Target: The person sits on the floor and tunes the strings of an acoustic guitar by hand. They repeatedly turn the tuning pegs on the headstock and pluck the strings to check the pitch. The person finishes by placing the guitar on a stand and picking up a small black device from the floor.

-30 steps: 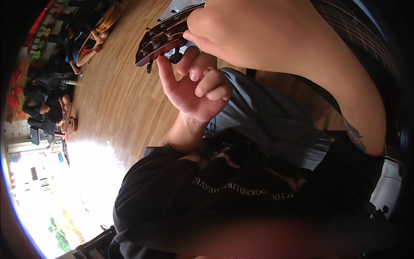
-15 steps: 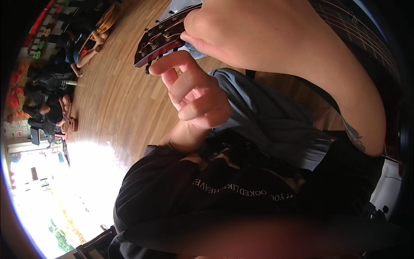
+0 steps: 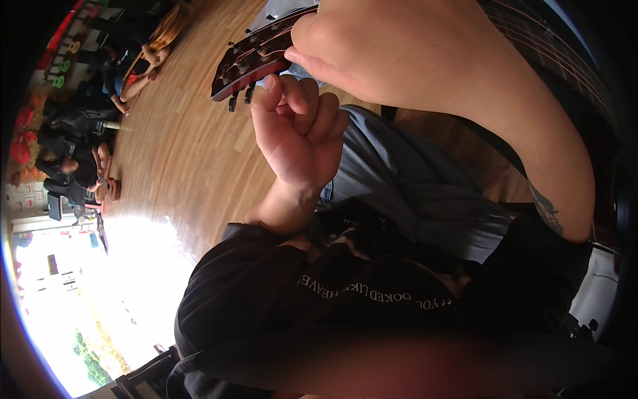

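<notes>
A guitar's dark reddish headstock (image 3: 249, 64) points toward the upper left, with metal posts and copper-coloured string ends on its face. Black tuning pegs (image 3: 248, 93) stick out along its near edge. My left hand (image 3: 299, 133) is at that edge, thumb and curled index finger closed about a peg that they mostly hide. Over the neck end of the headstock, my right hand (image 3: 379, 56) is closed, its thumb pressed against a thin copper-coloured string running from a post. Its other fingers are hidden behind the hand. More strings (image 3: 545, 50) stretch away under my right forearm.
My lap in grey trousers (image 3: 412, 173) lies below the guitar. Wooden floor (image 3: 179, 133) spreads to the left. Several seated people in dark clothes (image 3: 80, 159) are along the far left, one beside a wooden guitar (image 3: 166, 30). Bright light comes through an opening (image 3: 80, 286) at lower left.
My left hand has turned at the wrist, its thumb coming up to the peg and its fingers curling in. The headstock has shifted slightly right. My right hand keeps its grip.
</notes>
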Available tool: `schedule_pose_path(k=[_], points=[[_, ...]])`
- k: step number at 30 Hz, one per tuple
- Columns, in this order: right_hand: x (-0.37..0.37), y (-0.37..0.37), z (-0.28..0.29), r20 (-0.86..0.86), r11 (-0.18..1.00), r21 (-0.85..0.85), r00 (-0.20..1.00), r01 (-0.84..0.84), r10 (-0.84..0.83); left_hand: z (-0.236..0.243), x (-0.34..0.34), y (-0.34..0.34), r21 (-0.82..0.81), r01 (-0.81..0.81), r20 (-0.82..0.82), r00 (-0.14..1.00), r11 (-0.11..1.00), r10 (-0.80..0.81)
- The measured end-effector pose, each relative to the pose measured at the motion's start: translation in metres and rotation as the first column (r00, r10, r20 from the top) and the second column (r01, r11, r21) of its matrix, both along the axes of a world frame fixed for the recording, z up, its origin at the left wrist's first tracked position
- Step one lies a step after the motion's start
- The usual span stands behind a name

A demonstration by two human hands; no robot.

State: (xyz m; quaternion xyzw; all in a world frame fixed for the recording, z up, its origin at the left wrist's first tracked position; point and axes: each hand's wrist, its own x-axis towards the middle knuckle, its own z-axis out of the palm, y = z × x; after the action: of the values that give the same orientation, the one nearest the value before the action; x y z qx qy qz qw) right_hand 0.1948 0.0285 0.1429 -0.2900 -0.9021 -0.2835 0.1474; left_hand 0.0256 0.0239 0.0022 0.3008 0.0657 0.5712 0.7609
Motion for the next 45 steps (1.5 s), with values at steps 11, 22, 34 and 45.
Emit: schedule_pose_path(k=[11, 22, 34, 45], points=[[0.001, 0.003, -0.003, -0.059, 0.998, -0.054, 0.997, -0.045, 0.042, -0.007, -0.004, 0.005, 0.116, 0.002, -0.004, 1.0, 0.993, -0.002], [0.0, -0.006, 0.001, -0.045, 1.0, -0.002, 0.999, -0.026, 0.026, -0.025, -0.004, 0.018, 0.68, -0.447, -0.383, 0.46, 0.581, 0.801], [0.007, 0.0, 0.004, -0.064, 0.991, -0.106, 0.995, -0.078, 0.072, -0.046, -0.009, 0.031, 0.728, -0.679, 0.007, 0.143, 0.093, 0.99], [0.005, 0.005, -0.01, -0.089, 0.998, -0.015, 0.994, -0.065, 0.064, -0.023, -0.003, 0.019, 0.965, -0.24, -0.096, 0.067, 0.11, 0.993]])
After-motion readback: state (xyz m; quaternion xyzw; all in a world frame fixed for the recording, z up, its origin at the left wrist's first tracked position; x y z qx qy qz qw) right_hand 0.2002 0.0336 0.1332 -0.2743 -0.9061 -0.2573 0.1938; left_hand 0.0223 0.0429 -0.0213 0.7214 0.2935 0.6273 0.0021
